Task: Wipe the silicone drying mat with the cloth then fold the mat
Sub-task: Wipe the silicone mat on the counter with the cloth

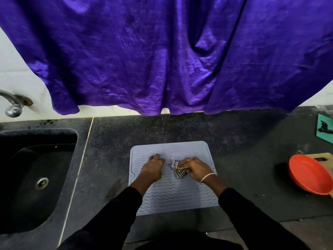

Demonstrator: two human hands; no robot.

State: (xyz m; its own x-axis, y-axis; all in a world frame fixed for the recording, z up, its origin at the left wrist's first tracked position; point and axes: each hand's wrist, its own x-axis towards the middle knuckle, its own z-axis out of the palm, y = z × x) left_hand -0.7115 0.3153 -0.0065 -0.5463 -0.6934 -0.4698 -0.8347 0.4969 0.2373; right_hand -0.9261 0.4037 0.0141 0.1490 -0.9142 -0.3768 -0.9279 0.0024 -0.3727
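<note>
A pale grey silicone drying mat (173, 195) with wavy ridges lies flat on the dark counter in front of me. My right hand (195, 168) grips a bunched black-and-white checked cloth (178, 171) and holds it down on the mat's middle. My left hand (153, 166) rests on the mat just left of the cloth, its fingers curled under with nothing in them. Both forearms in black sleeves cover the mat's lower corners.
A dark sink (36, 177) with a metal tap (13, 105) is on the left. A purple sheet (162, 51) hangs behind the counter. At right are an orange bowl (308, 174) on a wooden board (322, 156) and a teal item (324, 129).
</note>
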